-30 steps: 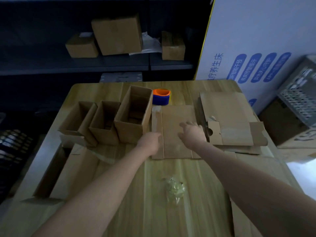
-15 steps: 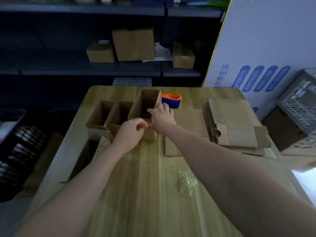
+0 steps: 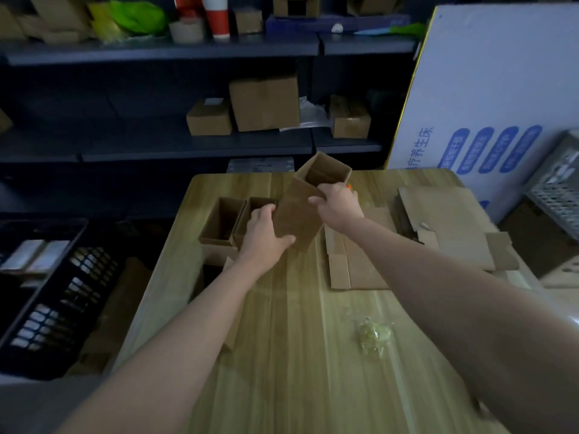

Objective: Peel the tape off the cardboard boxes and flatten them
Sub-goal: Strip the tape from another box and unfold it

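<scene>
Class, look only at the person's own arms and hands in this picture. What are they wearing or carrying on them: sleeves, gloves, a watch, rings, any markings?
Both forearms are bare right to the bottom edge of the picture, so no sleeve shows. The left hand and the right hand are ungloved. No watch, bracelet or ring can be made out, though the dim light could hide something small.

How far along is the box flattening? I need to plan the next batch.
Done: a flattened box lies on the wooden table, with a stack of flat cardboard to its right and a wad of peeled tape nearer the person. In hand: the left hand and right hand hold a tall open box, tilted. Left: two open boxes standing at its left.
</scene>
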